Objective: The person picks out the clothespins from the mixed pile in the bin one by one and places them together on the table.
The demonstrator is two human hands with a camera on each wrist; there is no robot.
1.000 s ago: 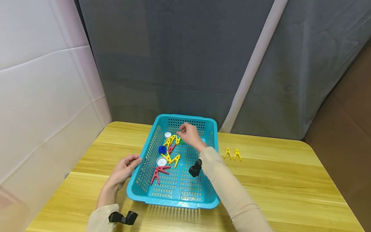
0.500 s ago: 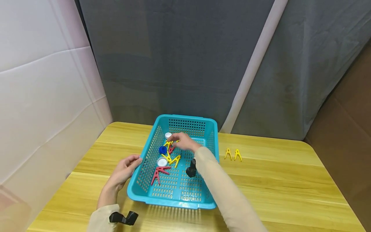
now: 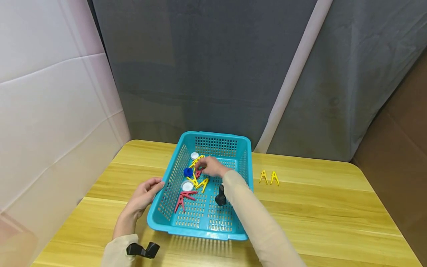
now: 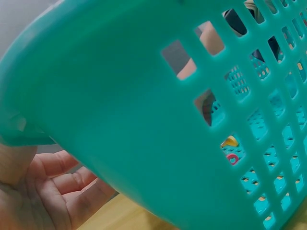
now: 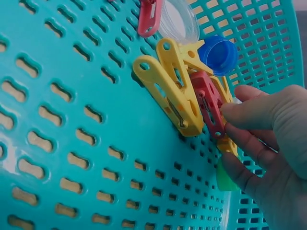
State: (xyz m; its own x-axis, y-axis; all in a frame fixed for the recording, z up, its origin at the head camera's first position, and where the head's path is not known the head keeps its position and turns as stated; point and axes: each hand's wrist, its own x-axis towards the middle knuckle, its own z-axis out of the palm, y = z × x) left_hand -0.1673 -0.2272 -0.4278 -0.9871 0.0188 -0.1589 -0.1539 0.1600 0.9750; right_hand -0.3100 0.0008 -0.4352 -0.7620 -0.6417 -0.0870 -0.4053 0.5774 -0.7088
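A turquoise plastic basket (image 3: pixel 200 236) stands on the table. My left hand (image 3: pixel 145 193) grips its left rim, fingers under the edge as the left wrist view shows. Inside the basket, my right hand (image 3: pixel 212 166) pinches a red clothespin (image 5: pixel 207 100) between thumb and fingers. Around it lie yellow clothespins (image 5: pixel 168 91), a blue bottle cap (image 5: pixel 218 55) and a green cap (image 5: pixel 224 176), partly hidden by the fingers. Nearer the front of the basket are a white-centred clear lid (image 3: pixel 187 186) and two more red clothespins (image 3: pixel 180 202). A small white cap (image 3: pixel 195 156) lies at the back left.
Two yellow clothespins (image 3: pixel 268 177) stand on the wooden table (image 3: pixel 327 211) right of the basket. A grey curtain (image 3: pixel 213 74) hangs behind the table, with a white panel (image 3: pixel 56 111) on the left and a brown one (image 3: pixel 393 122) on the right.
My right hand has moved left and down from the basket's back middle to the clothespin pile, where it now holds a red clothespin. My left hand stays at the rim.
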